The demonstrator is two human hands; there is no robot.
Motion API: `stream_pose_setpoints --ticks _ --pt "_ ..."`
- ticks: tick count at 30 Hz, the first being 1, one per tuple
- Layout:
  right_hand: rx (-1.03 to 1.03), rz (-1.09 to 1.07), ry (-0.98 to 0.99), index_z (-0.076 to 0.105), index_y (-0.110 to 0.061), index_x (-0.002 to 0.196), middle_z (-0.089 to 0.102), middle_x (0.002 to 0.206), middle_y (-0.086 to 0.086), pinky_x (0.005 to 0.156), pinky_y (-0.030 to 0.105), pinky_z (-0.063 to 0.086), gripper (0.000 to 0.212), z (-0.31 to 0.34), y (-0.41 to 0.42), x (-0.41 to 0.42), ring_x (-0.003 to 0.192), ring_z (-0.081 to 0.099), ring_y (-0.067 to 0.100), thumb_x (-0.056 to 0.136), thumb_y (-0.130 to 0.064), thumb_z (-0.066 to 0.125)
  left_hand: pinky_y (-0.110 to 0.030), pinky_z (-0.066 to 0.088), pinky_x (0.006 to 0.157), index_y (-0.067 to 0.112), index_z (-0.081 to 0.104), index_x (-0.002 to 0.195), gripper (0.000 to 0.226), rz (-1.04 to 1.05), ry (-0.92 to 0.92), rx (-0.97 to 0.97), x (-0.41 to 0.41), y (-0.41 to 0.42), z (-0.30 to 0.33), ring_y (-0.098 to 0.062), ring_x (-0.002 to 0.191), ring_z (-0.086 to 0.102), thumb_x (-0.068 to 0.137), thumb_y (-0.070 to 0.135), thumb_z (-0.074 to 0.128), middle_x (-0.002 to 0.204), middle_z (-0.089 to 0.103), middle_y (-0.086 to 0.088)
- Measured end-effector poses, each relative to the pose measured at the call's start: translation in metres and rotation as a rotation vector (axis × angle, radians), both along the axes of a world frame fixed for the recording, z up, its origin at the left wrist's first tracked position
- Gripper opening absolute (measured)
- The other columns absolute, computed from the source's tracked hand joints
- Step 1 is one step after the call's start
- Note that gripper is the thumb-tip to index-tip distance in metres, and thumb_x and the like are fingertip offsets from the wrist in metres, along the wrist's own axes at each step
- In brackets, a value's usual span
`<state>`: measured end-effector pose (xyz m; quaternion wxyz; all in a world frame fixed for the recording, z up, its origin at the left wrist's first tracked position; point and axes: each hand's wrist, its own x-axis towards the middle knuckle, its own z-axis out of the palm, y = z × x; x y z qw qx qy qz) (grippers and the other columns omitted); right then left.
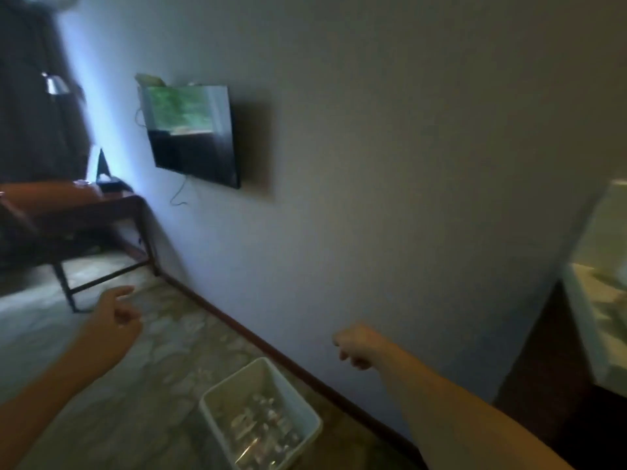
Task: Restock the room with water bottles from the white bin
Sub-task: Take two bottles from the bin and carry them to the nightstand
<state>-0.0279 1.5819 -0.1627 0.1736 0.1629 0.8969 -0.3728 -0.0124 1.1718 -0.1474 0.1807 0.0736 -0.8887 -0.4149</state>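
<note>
Frame is blurry and tilted. Far left: dark wooden desk with thin metal legs (101, 212) against the wall, some small dark items on its top by the wall edge, too smeared to identify. Left hand (113, 317) is raised over the patterned floor (176, 334), thumb sticking out, fingers loosely curled, gripping nothing. Above and further right, a flat black wall-mounted TV (193, 137) with a greenish reflection across its upper part and a thin cable hanging under it. Bottom centre: white rectangular plastic bin (307, 413) sits on the floor near the dark baseboard, clear plastic water bottles (261, 425) lying inside it. Right hand (356, 346) hangs in front of the wall, up and right of the bin, fingers curled under, empty, not touching anything. Right edge: pale countertop (590, 300) over a dark cabinet.
</note>
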Motion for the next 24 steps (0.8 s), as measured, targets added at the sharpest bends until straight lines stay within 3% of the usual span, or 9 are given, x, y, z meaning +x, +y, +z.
stream_pose_setpoints --ticks 1,3,5,8,10,14,18,21,24 --pt "0.019 0.036 -0.054 0.054 -0.006 0.090 0.066 0.098 0.020 0.058 0.033 0.042 0.023 -0.021 -0.024 -0.007 0.059 0.048 0.023 0.101 -0.026 0.047 -0.027 0.048 0.063 0.000 0.046 0.133 0.051 0.040 -0.053 0.004 0.004 -0.035 -0.016 -0.017 0.068 0.060 0.086 -0.015 0.061 0.086 0.061 -0.019" --pt "0.054 0.085 -0.137 0.060 -0.004 0.086 0.070 0.101 0.023 0.061 0.033 0.046 0.028 -0.062 -0.063 -0.018 0.064 0.054 0.027 0.099 -0.023 0.046 -0.027 0.048 0.052 -0.001 0.044 0.134 0.048 0.084 -0.140 0.017 0.004 -0.088 -0.042 -0.031 0.061 0.054 0.090 -0.012 0.058 0.081 0.060 -0.020" --pt "0.050 0.076 -0.220 0.064 0.002 0.105 0.070 0.097 0.019 0.058 0.031 0.046 0.032 -0.098 -0.091 -0.026 0.062 0.057 0.024 0.098 -0.024 0.047 -0.026 0.044 0.046 0.002 0.044 0.134 0.044 0.094 -0.221 0.021 -0.006 -0.126 -0.066 -0.029 0.056 0.051 0.092 -0.008 0.057 0.075 0.058 -0.019" --pt "0.107 0.083 -0.306 0.062 0.003 0.119 0.071 0.095 0.011 0.060 0.030 0.056 0.038 -0.142 -0.115 -0.042 0.066 0.064 0.020 0.097 -0.027 0.052 -0.030 0.042 0.052 0.004 0.047 0.130 0.039 0.069 -0.336 -0.008 -0.028 -0.148 -0.099 -0.025 0.054 0.050 0.093 -0.004 0.057 0.069 0.057 -0.014" --pt "0.096 0.031 -0.347 0.059 0.001 0.123 0.071 0.103 0.011 0.067 0.031 0.059 0.041 -0.167 -0.126 -0.062 0.075 0.067 0.020 0.098 -0.029 0.051 -0.030 0.044 0.052 0.000 0.049 0.130 0.040 0.034 -0.374 -0.017 -0.054 -0.148 -0.120 -0.025 0.060 0.053 0.092 -0.004 0.059 0.073 0.059 -0.014" --pt "0.056 -0.080 -0.398 0.055 -0.001 0.126 0.067 0.097 0.008 0.046 0.022 0.049 0.044 -0.217 -0.140 -0.115 0.066 0.063 0.014 0.097 -0.034 0.053 -0.011 0.041 0.044 0.002 0.052 0.126 0.037 -0.106 -0.508 -0.022 -0.125 -0.128 -0.168 -0.017 0.056 0.053 0.090 -0.004 0.061 0.070 0.058 -0.006" --pt "-0.040 -0.279 -0.446 0.057 -0.007 0.109 0.065 0.090 0.007 0.050 0.023 0.049 0.033 -0.274 -0.140 -0.173 0.071 0.064 0.016 0.095 -0.037 0.054 -0.013 0.042 0.046 0.010 0.053 0.119 0.033 -0.247 -0.637 -0.064 -0.213 -0.102 -0.211 -0.004 0.046 0.057 0.089 0.000 0.062 0.064 0.059 0.001" --pt "-0.164 -0.478 -0.470 0.061 -0.011 0.091 0.067 0.083 0.007 0.056 0.025 0.052 0.028 -0.322 -0.147 -0.207 0.073 0.065 0.019 0.097 -0.037 0.053 -0.022 0.042 0.049 0.010 0.055 0.124 0.036 -0.314 -0.760 -0.119 -0.280 -0.086 -0.247 -0.006 0.047 0.049 0.090 0.000 0.058 0.061 0.055 0.004" --pt "-0.244 -0.644 -0.499 0.059 -0.007 0.098 0.064 0.082 0.007 0.054 0.025 0.053 0.024 -0.370 -0.160 -0.218 0.071 0.063 0.019 0.097 -0.031 0.054 -0.032 0.048 0.064 0.019 0.055 0.118 0.029 -0.421 -0.824 -0.207 -0.331 -0.060 -0.282 -0.016 0.058 0.052 0.091 0.009 0.058 0.061 0.057 0.006"
